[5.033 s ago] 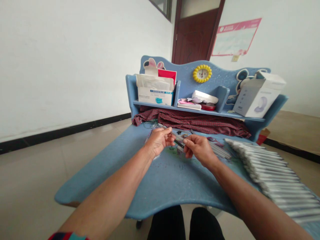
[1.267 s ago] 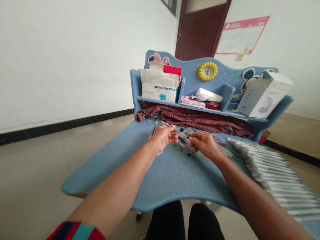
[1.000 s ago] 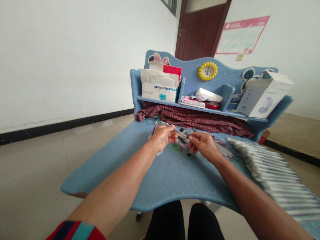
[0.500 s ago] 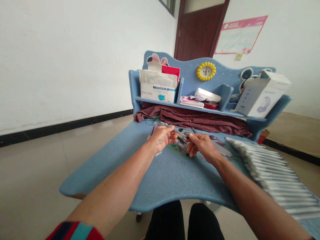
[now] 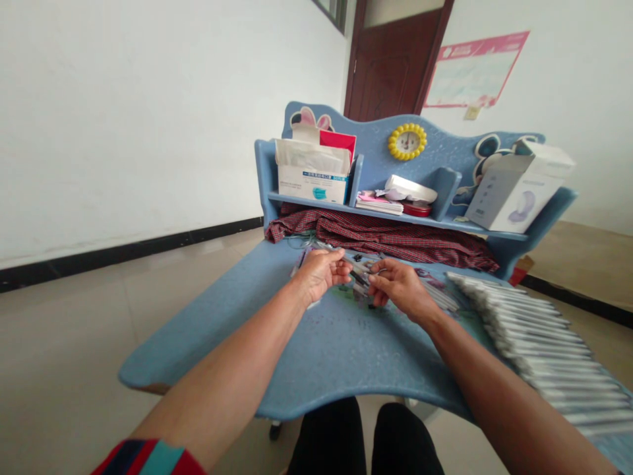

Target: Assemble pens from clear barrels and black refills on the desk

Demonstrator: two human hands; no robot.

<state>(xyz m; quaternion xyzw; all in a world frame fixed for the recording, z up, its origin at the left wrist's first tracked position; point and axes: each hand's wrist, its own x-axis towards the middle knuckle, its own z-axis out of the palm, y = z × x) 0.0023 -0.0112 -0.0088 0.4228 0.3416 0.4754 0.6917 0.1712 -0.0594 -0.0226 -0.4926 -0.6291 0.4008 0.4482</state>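
Note:
My left hand (image 5: 324, 274) is closed in a pinch, thumb pointing right, on a slim, pen-like clear stick (image 5: 350, 260) with a dark part. Facing it, my right hand (image 5: 399, 287) has thumb and fingers pinched together close to the stick's right end. What sits between the right fingertips is too small to make out. Beneath and behind both hands lie small clear and dark pieces (image 5: 358, 257) on the blue desk (image 5: 341, 356). Several clear slender tubes (image 5: 442, 295) rest just right of my right hand.
A large row of grey-white slender sticks (image 5: 539, 349) covers the desk's right side. Red checked cloth (image 5: 395, 241) lies along the back, under a shelf holding a mask box (image 5: 311, 183), a white bowl-like item (image 5: 410, 189) and a white carton (image 5: 519, 188).
My right hand has shifted slightly, its fingers bending and regripping near the stick's right end. My left hand has stayed in place.

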